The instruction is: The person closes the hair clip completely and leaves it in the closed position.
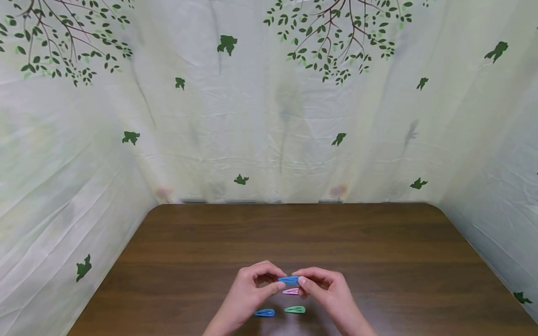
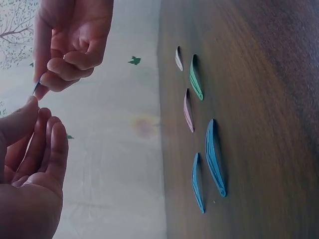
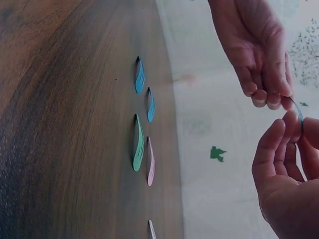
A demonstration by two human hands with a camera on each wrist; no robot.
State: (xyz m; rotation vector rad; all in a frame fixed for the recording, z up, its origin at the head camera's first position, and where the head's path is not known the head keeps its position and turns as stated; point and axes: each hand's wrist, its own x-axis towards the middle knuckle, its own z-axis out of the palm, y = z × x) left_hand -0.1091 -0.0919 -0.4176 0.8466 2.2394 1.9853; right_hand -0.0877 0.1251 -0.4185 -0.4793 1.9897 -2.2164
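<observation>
A blue snap hair clip [image 1: 288, 280] is held above the table between both hands. My left hand [image 1: 248, 290] pinches its left end between thumb and fingertips. At the other end, the thumb and fingers of my right hand [image 1: 329, 290] pinch it. Seen edge-on in the right wrist view, the held clip [image 3: 300, 113] looks slightly curved. Below the hands lie a pink clip [image 1: 291, 291], a green clip [image 1: 294, 309] and a blue clip [image 1: 264, 312]. Another, smaller blue clip [image 2: 198, 183] and a whitish clip [image 2: 179, 59] show in the left wrist view; the hands hide them from the head view.
The clips lie in two loose rows on a brown wood-grain table [image 1: 252, 238]. A pale curtain [image 1: 260, 116] printed with branches and green leaves hangs behind the table and along both sides.
</observation>
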